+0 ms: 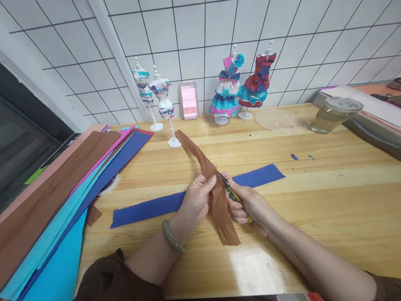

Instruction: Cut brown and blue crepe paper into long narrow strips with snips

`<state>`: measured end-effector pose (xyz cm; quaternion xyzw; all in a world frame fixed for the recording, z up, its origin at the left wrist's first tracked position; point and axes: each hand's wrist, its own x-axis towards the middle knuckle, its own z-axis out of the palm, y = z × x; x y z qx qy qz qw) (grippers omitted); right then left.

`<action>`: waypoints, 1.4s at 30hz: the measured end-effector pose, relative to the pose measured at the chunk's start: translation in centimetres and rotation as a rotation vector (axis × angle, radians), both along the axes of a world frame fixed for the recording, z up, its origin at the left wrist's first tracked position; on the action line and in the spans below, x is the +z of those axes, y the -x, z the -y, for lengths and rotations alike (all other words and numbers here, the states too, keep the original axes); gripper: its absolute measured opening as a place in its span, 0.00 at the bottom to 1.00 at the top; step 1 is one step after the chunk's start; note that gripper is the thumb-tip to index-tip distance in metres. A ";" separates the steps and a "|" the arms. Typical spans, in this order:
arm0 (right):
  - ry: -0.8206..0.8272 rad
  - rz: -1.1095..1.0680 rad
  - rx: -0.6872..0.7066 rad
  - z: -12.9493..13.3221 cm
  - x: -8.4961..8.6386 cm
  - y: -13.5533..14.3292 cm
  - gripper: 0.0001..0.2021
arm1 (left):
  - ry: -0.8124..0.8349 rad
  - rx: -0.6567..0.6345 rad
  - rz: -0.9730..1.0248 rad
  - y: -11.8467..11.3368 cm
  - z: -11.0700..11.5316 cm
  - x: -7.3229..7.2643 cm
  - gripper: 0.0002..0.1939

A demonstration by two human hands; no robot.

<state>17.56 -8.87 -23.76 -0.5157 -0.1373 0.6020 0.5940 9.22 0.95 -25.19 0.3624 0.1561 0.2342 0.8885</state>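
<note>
My left hand (pixel 201 194) pinches a long brown crepe paper strip (pixel 225 220) near its middle, thumb on top. One end of the strip rises toward the back of the table and the other hangs toward me. My right hand (pixel 244 201) grips small scissors (pixel 233 194) with dark blades and yellow-green handles. The blades meet the strip's right edge, close to my left fingers; how far they are parted I cannot make out. Beneath both hands a blue paper strip (pixel 149 208) lies across the wooden table (pixel 304 235), its middle hidden.
Crepe paper sheets (pixel 63 185) are stacked at left. At the back stand two mini dress forms (pixel 163 97), a phone-like panel (pixel 189 101) and two forms in paper dresses (pixel 226 89). A lidded cup (pixel 334 115), a clear disc (pixel 276 120) and blue scraps (pixel 294 157) lie right.
</note>
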 end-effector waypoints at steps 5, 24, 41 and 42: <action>0.015 -0.017 0.018 0.2 0.4 -0.2 0.20 | -0.027 0.041 0.050 0.2 -0.8 0.0 0.10; -0.090 0.856 -0.078 0.2 -0.9 -0.5 0.12 | 0.029 0.008 -0.053 0.9 -1.6 0.4 0.11; -0.122 0.592 0.041 0.2 -0.3 -0.6 0.15 | 0.033 0.031 -0.182 1.7 -3.8 0.5 0.10; -0.133 0.609 0.045 0.2 -0.4 -0.7 0.15 | 0.032 0.032 -0.177 1.7 -3.9 0.4 0.10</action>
